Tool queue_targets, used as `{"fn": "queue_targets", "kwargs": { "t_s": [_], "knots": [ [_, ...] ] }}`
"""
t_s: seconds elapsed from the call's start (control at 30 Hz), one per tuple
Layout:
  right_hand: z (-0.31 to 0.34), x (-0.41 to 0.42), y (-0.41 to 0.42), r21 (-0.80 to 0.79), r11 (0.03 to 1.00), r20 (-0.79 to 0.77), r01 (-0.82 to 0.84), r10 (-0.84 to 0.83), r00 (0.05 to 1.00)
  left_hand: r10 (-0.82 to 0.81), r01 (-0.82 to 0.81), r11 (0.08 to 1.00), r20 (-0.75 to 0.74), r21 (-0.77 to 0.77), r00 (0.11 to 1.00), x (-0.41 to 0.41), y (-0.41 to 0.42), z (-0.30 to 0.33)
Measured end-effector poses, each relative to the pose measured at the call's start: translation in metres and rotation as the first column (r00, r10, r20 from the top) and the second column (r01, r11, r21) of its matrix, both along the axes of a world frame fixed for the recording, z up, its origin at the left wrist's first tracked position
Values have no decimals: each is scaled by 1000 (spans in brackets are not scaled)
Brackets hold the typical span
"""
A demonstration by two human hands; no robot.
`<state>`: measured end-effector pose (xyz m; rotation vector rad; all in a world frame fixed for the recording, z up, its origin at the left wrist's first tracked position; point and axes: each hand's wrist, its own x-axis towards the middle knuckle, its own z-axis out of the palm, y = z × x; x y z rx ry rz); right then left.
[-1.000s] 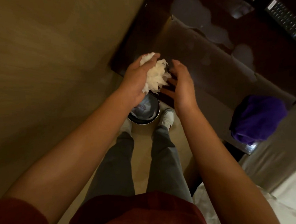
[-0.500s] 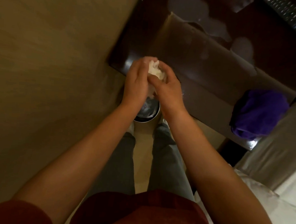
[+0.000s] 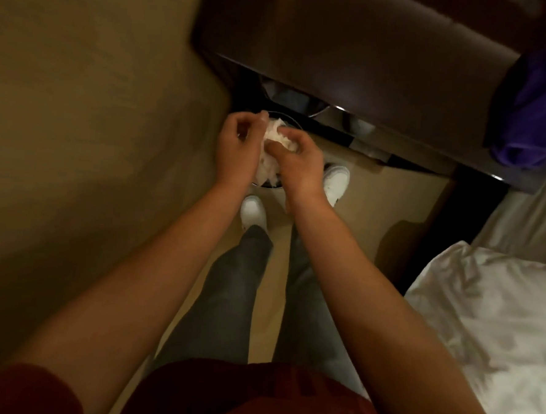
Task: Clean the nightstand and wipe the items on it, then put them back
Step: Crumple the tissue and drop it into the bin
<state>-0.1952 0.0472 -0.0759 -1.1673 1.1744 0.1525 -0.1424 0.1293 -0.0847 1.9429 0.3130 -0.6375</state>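
Observation:
A crumpled white tissue wad (image 3: 274, 136) sits between my two hands, right over a small round waste bin (image 3: 266, 183) on the floor. My left hand (image 3: 237, 147) curls against the wad's left side. My right hand (image 3: 297, 158) has its fingers bent round the wad's right side. The bin is mostly hidden under my hands. The dark wooden nightstand (image 3: 370, 59) fills the upper middle, its front edge just beyond the bin. A purple cloth (image 3: 533, 104) lies on its right end.
A beige wall (image 3: 79, 115) runs along the left. A bed with white sheets (image 3: 487, 332) lies at the right. My legs and white shoes (image 3: 335, 178) stand on the floor strip between wall and bed, close to the bin.
My hands have gone down from nightstand height to just over the bin, still holding the tissue wad. The view has tilted downward, so the remote and wet patches on the nightstand top are out of sight.

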Motion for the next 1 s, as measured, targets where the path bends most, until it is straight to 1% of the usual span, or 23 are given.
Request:
{"fn": "queue_targets", "kwargs": {
  "t_s": [0.1,0.2,0.27,0.37,0.5,0.6,0.67,0.73,0.83,1.0],
  "knots": [
    [-29,-11,12,73,993,-66,92,-87,994,7,-7,1000,-49,-6,999,-13,12,-28],
    [-53,-14,17,182,959,-119,219,-199,973,-10,11,1000,-88,17,996,-20,14,-52],
    [-67,-10,17,203,946,-150,251,-224,963,11,-6,999,-110,43,994,-19,12,-65],
    [-86,-4,14,213,947,-180,242,-206,962,26,-15,996,-131,84,991,-12,7,-83],
    [-106,4,4,229,949,-222,215,-164,961,21,1,994,-212,107,977,-3,-3,-104],
    [-114,11,-3,264,939,-247,220,-155,957,19,16,988,-225,153,974,-3,-3,-115],
    [-115,15,-5,286,941,-273,184,-104,956,0,44,983,-241,177,970,-4,1,-121],
    [-116,16,-6,283,948,-286,147,-63,956,14,33,985,-267,172,964,-3,3,-125],
    [-116,14,-8,266,952,-299,152,-68,952,66,-29,990,-275,138,959,-1,6,-127],
    [-112,-1,-7,269,960,-309,82,6,951,73,-48,994,-268,98,961,-4,12,-118]
  ]
}}
